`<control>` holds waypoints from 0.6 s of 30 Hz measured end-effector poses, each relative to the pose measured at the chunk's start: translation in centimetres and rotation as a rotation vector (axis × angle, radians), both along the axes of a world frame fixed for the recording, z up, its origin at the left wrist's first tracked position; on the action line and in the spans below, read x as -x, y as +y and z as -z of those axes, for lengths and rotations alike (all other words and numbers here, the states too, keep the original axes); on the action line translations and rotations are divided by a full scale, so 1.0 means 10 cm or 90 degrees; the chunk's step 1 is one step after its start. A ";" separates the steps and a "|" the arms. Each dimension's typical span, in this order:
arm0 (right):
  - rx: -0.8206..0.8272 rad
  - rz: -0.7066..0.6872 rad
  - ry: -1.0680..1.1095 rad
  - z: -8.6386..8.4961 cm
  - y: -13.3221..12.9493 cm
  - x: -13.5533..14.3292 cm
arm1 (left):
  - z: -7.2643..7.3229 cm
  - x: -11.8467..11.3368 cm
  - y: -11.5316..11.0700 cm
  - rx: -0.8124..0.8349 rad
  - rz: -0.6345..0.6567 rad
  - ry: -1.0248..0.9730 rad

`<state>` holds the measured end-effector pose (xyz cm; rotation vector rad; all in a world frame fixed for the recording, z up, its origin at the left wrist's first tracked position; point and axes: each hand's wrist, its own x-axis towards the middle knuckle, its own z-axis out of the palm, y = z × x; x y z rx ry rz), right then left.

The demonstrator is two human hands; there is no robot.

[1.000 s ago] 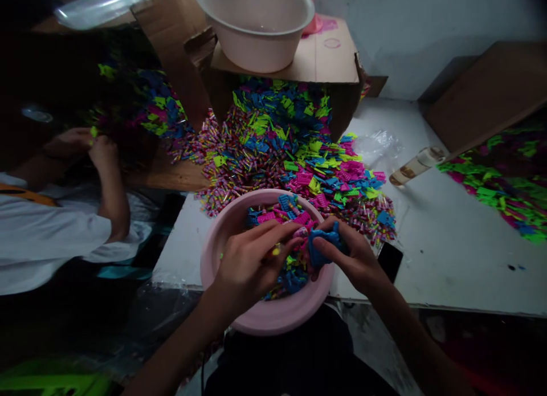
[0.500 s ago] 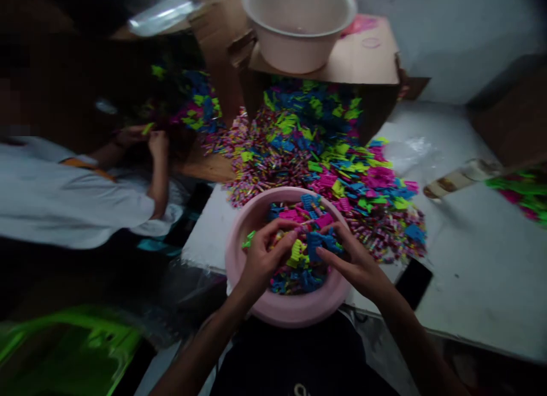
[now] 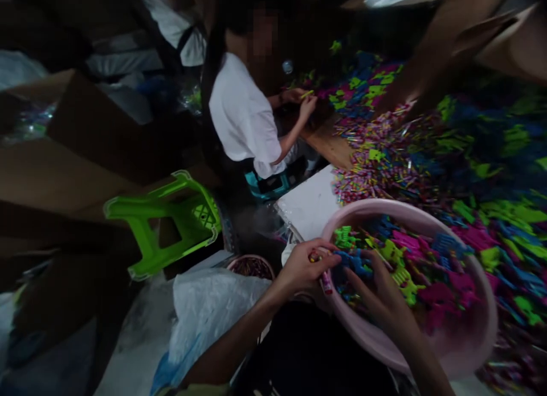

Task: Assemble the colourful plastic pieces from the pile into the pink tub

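Blue plastic piece (image 3: pixel 354 261) observed in both hands, over the left side of a pink basin (image 3: pixel 489 307).
The left hand (image 3: pixel 304 266) clasps small coloured sticks (image 3: pixel 326 283), fingertips against the blue piece's end; the right hand (image 3: pixel 387 299) grasps the other end between its fingers. Mixed plastic pieces (image 3: pixel 397 265) lie inside the basin. Past the white table (image 3: pixel 311 199), I note a person in a white shirt (image 3: pixel 245 108) holding a yellow-green piece (image 3: pixel 307 93).

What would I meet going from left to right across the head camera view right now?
Left to right: cardboard box, green stool, co-worker's white shirt, the person's left hand, blue plastic piece, the person's right hand, right rim of the pink basin.
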<state>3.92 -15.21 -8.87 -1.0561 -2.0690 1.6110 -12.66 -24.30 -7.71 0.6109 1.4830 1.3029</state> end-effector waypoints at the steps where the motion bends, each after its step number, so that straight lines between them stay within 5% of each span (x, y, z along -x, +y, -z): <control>1: 0.018 -0.041 0.002 0.01 -0.04 0.08 | 0.04 0.06 -0.10 -0.004 0.003 0.061; 5: 0.026 -0.123 0.016 0.10 -0.15 0.34 | 0.18 0.37 -0.45 -0.010 -0.083 0.212; 10: -0.021 -0.121 0.023 0.15 -0.08 0.41 | 0.55 0.90 -0.60 0.132 -0.436 0.379; 15: -0.020 -0.073 -0.020 0.11 0.06 0.23 | 1.02 1.21 -0.59 0.201 -0.446 0.333; 18: -0.056 0.016 -0.051 0.03 0.19 -0.01 | 1.07 1.23 -0.62 0.188 -0.450 0.267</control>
